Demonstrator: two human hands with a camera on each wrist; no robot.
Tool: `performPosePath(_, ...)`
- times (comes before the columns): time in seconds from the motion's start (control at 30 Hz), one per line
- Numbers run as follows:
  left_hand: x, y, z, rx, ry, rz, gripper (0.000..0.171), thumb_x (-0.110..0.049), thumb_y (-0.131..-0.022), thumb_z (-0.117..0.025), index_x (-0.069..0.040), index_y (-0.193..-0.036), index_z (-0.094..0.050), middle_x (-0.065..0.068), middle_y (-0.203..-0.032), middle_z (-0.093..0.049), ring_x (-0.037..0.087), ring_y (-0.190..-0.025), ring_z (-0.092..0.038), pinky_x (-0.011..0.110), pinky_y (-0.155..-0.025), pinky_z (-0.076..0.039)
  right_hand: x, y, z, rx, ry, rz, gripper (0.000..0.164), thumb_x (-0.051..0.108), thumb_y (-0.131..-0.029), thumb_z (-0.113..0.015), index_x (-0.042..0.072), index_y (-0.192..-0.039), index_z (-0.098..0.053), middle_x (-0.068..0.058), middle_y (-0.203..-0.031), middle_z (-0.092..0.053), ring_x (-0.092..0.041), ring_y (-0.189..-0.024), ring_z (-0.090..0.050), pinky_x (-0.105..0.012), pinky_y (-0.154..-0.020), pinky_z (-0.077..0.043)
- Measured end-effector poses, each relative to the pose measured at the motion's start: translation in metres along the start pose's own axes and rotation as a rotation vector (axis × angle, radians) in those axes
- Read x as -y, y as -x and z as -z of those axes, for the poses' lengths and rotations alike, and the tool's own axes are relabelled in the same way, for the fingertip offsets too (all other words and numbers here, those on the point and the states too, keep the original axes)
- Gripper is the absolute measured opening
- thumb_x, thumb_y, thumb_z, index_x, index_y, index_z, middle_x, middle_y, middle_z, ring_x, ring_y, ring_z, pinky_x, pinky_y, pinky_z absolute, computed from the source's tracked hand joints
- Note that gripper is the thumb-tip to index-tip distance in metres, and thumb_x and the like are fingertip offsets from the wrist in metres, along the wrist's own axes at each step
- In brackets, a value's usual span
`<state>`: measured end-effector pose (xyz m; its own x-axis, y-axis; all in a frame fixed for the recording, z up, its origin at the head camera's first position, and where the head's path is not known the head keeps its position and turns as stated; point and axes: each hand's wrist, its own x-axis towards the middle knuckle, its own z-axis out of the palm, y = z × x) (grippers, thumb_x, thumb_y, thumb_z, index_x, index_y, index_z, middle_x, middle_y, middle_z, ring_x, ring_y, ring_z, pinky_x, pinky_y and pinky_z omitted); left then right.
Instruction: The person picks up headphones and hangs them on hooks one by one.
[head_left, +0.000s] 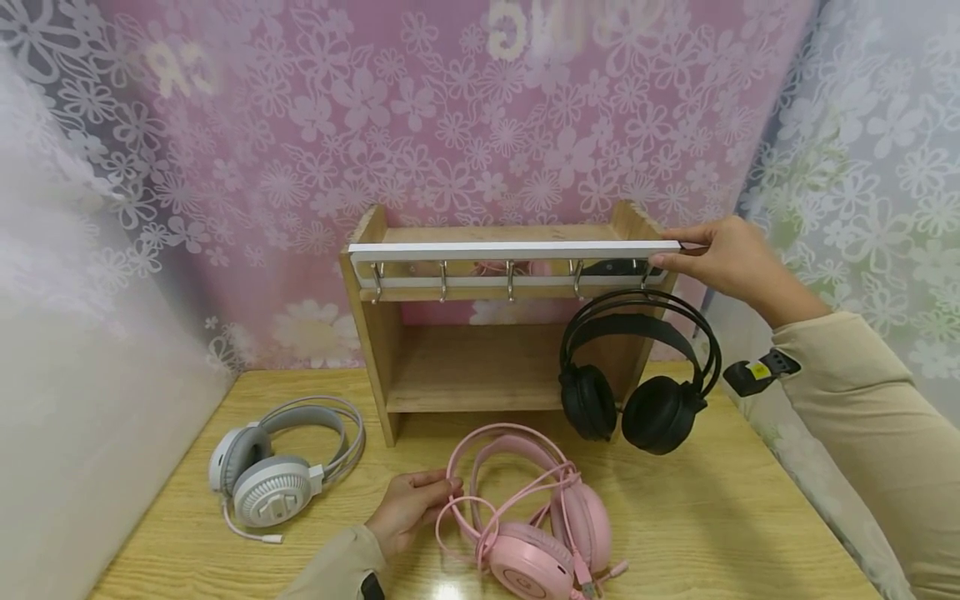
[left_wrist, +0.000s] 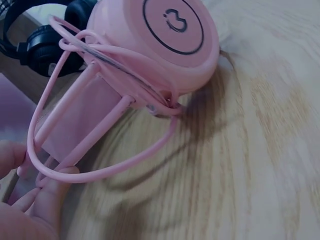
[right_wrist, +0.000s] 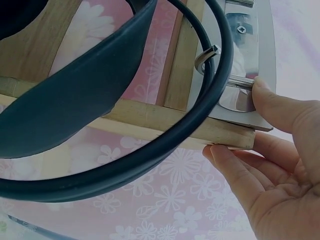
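Observation:
A pink headset [head_left: 527, 560], its cable looped over it, lies on the table in front of the wooden shelf [head_left: 472, 367]. My left hand [head_left: 408, 507] pinches its headband at the left side; fingers and thumb show round the band in the left wrist view. Black headphones [head_left: 662, 415] hang by the headband from the rightmost hook [right_wrist: 205, 57] of the white hook rail [head_left: 480, 250]. At the rail's right end my right hand [head_left: 731, 260] grips the corner, with the thumb on the rail's front and the fingers behind the wooden side.
On the table's left lies a white and grey headset [head_left: 273, 492] with its microphone boom forward. Several metal hooks [head_left: 511, 282] along the rail carry nothing. A flowered pink curtain [head_left: 450, 125] hangs behind the shelf, and pale walls or cloth flank the wooden table [head_left: 165, 533].

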<state>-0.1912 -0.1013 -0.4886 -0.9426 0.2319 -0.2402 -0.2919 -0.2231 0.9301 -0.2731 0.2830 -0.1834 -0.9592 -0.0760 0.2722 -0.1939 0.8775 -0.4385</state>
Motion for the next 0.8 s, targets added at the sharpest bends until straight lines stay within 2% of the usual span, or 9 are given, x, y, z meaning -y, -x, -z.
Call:
performPosePath(0.1, -0.004, 0.001, -0.001, 0.005, 0.007, 0.006, 0.052, -0.005, -0.088, -0.067, 0.019, -0.128, -0.045, 0.019, -0.101, -0.070, 0.017, -0.086, -0.070, 0.024, -0.077, -0.058, 0.000, 0.000, 0.000, -0.002, 0.006, 0.004, 0.070, 0.058, -0.084, -0.064, 0.009, -0.134, -0.057, -0.028, -0.114, -0.062, -0.021, -0.060, -0.037, -0.031, -0.045, -0.032)
performPosePath(0.33, -0.016, 0.006, -0.005, 0.018, 0.014, -0.006, 0.051, -0.004, -0.087, -0.069, 0.019, -0.127, -0.047, 0.021, -0.106, -0.069, 0.019, -0.089, -0.070, 0.026, -0.081, -0.057, 0.002, 0.001, 0.000, -0.010, -0.010, -0.002, 0.067, 0.055, -0.084, -0.066, 0.010, -0.133, -0.059, -0.025, -0.107, -0.065, -0.019, -0.055, -0.034, -0.031, -0.042, -0.031)
performPosePath(0.63, -0.031, 0.010, -0.004, 0.025, -0.050, -0.082, 0.052, -0.002, -0.085, -0.067, 0.018, -0.129, -0.047, 0.022, -0.112, -0.067, 0.024, -0.098, -0.068, 0.040, -0.092, -0.054, 0.002, 0.001, 0.002, -0.013, 0.005, -0.001, 0.066, 0.056, -0.084, -0.065, 0.012, -0.133, -0.058, -0.021, -0.101, -0.065, -0.019, -0.056, -0.034, -0.031, -0.042, -0.031)
performPosePath(0.8, -0.042, 0.012, -0.004, 0.026, -0.108, -0.104, 0.049, -0.005, -0.085, -0.070, 0.013, -0.128, -0.052, 0.019, -0.113, -0.067, 0.023, -0.099, -0.068, 0.039, -0.088, -0.056, 0.001, 0.002, 0.001, -0.010, -0.001, -0.005, 0.066, 0.056, -0.085, -0.065, 0.012, -0.133, -0.058, -0.026, -0.110, -0.063, -0.020, -0.058, -0.035, -0.031, -0.042, -0.031)
